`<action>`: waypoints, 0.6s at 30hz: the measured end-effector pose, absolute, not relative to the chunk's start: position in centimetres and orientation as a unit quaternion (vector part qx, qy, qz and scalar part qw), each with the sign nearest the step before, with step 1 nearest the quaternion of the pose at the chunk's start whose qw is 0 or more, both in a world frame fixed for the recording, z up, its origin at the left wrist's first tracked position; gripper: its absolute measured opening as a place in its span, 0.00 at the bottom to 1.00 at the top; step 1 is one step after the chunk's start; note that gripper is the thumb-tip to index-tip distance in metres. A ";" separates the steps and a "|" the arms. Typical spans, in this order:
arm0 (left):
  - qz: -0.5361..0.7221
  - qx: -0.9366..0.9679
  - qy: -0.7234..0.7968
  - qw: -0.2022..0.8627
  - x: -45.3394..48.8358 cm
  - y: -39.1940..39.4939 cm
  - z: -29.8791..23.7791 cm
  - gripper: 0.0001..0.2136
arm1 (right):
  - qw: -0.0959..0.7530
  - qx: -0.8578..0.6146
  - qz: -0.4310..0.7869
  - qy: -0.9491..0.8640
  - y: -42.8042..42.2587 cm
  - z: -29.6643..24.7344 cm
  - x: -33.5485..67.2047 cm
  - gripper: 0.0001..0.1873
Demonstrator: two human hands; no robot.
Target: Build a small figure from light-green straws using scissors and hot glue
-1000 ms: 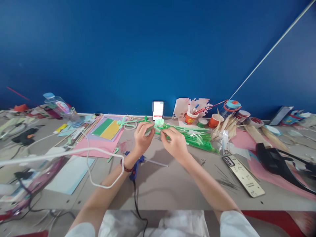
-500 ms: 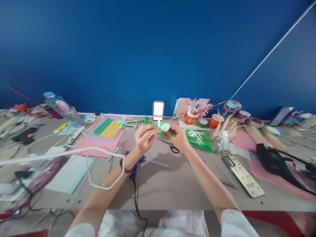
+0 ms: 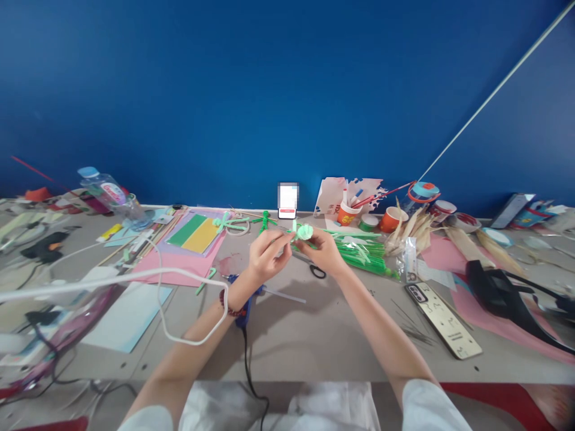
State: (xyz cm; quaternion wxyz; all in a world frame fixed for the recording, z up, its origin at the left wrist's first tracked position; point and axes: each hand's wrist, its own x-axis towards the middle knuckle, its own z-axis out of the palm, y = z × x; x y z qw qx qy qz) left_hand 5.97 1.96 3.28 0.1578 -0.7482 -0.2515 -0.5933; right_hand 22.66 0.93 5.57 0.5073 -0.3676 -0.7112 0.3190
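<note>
A pale green pipe cleaner [image 3: 305,231], wound into a small coil with a short end sticking up, is held between my hands above the table. My right hand [image 3: 325,252] has its fingers closed round the coil from the right. From the left, my left hand [image 3: 269,254] pinches the loose end beside the coil; its fingertips partly hide that end. Beyond my hands lie a dark green twisted pipe cleaner piece [image 3: 265,221] and a pale green looped one [image 3: 231,224]. Green pipe cleaners [image 3: 359,254] lie bundled in a clear bag to the right.
A blue glue gun [image 3: 243,306] lies under my left forearm, its cord running off the front edge. Scissors [image 3: 318,272] rest below my right hand. A lit phone [image 3: 287,200] leans on the blue wall. A white cable [image 3: 193,342] loops at left; a second phone [image 3: 444,320] lies right.
Both hands have shifted slightly right with the coil. The upright end of the pipe cleaner has become shorter, and the coil now faces me more roundly.
</note>
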 end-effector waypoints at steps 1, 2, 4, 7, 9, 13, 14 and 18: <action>-0.594 -0.751 -0.240 0.160 6.0 1.9 3.4 0.15 | 0.508 -0.358 0.329 -0.711 1.0 5.5 22.7 0.12; -0.592 -0.755 -0.231 0.160 6.0 1.8 3.5 0.16 | 0.508 -0.348 0.337 -0.712 1.0 5.4 22.7 0.11; -0.588 -0.761 -0.222 0.162 6.0 1.7 3.6 0.17 | 0.511 -0.331 0.359 -0.708 1.1 5.3 22.7 0.12; -0.586 -0.757 -0.231 0.173 6.0 1.6 3.8 0.16 | 0.521 -0.307 0.405 -0.686 1.2 5.3 22.7 0.11; -0.586 -0.752 -0.240 0.181 6.1 1.6 3.9 0.13 | 0.523 -0.296 0.434 -0.671 1.2 5.4 22.6 0.11; -0.599 -0.744 -0.230 0.188 6.1 1.6 4.2 0.12 | 0.516 -0.295 0.464 -0.657 0.9 5.7 22.5 0.12; -0.603 -0.743 -0.222 0.190 6.1 1.6 4.2 0.12 | 0.515 -0.296 0.466 -0.656 0.8 5.7 22.5 0.13; -0.597 -0.751 -0.188 0.212 5.7 1.7 4.4 0.11 | 0.514 -0.308 0.456 -0.658 0.5 5.9 22.5 0.15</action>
